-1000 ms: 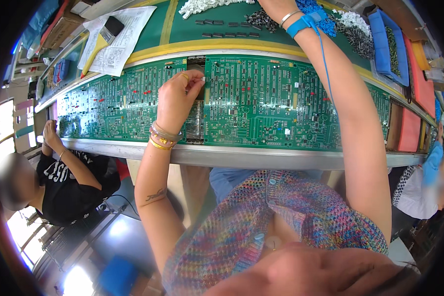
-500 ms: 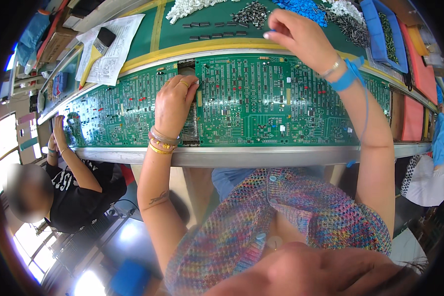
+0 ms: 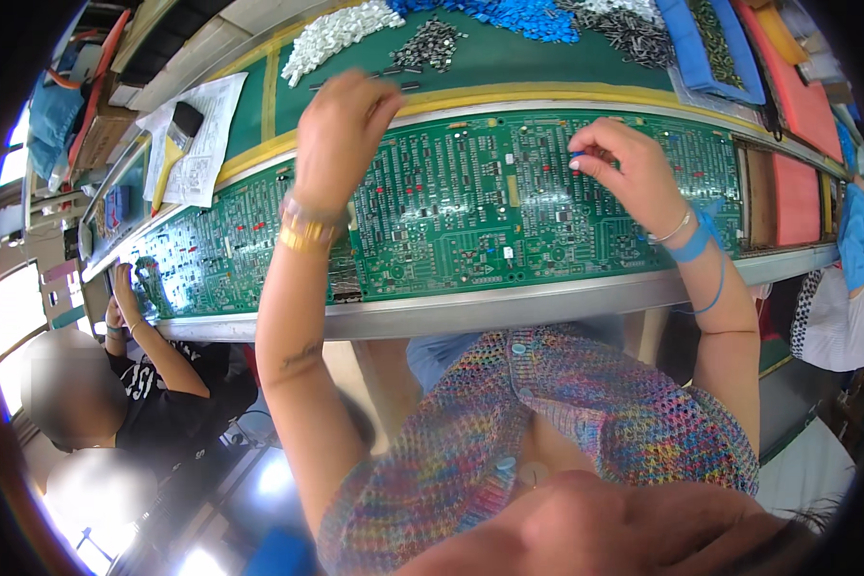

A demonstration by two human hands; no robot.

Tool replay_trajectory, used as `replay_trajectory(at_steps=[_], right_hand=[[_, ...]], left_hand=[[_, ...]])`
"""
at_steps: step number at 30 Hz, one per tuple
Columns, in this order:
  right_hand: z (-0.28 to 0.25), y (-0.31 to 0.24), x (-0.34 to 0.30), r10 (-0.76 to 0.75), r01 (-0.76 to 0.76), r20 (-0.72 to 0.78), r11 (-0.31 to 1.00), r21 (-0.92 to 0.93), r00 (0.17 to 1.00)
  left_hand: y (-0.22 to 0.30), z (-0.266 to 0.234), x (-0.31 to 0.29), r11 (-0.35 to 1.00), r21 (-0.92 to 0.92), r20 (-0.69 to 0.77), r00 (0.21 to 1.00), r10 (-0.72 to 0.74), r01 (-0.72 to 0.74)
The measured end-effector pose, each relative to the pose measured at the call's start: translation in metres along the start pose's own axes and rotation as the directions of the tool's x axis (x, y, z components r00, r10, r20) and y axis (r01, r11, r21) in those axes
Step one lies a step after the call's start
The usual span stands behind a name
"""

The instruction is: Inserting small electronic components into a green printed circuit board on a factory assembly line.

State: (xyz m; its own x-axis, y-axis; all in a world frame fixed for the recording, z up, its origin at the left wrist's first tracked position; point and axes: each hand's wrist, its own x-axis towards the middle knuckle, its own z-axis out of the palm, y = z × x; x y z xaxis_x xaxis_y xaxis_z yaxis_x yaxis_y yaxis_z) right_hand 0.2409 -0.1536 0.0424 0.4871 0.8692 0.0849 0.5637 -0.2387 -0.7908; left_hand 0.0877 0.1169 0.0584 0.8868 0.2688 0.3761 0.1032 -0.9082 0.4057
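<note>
My right hand (image 3: 626, 161) is over the right part of the green circuit boards (image 3: 442, 206), thumb and finger pinched on a small blue component (image 3: 576, 155). My left hand (image 3: 344, 134), smeared by motion, reaches over the far edge of the boards beside a few black chips (image 3: 409, 86). Its fingertips are too blurred to show whether anything is between them. The boards lie side by side in a metal-edged track (image 3: 432, 315) and carry many small parts. A blue wrist strap with a cord circles my right wrist.
Heaps of white parts (image 3: 341, 36), dark parts (image 3: 430, 45) and blue parts (image 3: 523, 16) lie on the green table beyond. A blue bin (image 3: 712, 53) stands far right. A yellow-handled brush (image 3: 175, 149) rests on printed paper at left. Another person (image 3: 168, 379) works at far left.
My left hand has left the gap between the boards and moved away toward the black chips. My right hand has come back from the part heaps to above the boards. The view has shifted.
</note>
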Motion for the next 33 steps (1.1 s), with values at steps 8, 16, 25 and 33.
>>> replay_trajectory(at_steps=[8, 16, 25, 33], right_hand=[[-0.019, 0.000, -0.036, -0.050, 0.035, -0.106, 0.990, -0.138, 0.993], [-0.019, 0.026, -0.026, -0.117, 0.102, -0.078, 0.979, -0.177, 0.990], [0.002, 0.038, -0.005, -0.277, 0.268, 0.007, 0.922, -0.278, 0.961], [0.026, 0.036, 0.031, -0.340, 0.314, -0.068, 0.916, -0.249, 0.938]], left_hand=[[-0.035, 0.111, 0.114, 0.943, 0.145, -0.019, 0.952, 0.306, -0.300], [-0.007, 0.093, 0.108, 0.986, 0.158, 0.063, 0.997, 0.047, -0.057], [0.041, 0.027, 0.011, 0.942, -0.290, 0.110, 0.983, -0.145, 0.171], [0.022, 0.011, -0.050, 0.797, -0.385, 0.286, 0.882, -0.376, 0.464]])
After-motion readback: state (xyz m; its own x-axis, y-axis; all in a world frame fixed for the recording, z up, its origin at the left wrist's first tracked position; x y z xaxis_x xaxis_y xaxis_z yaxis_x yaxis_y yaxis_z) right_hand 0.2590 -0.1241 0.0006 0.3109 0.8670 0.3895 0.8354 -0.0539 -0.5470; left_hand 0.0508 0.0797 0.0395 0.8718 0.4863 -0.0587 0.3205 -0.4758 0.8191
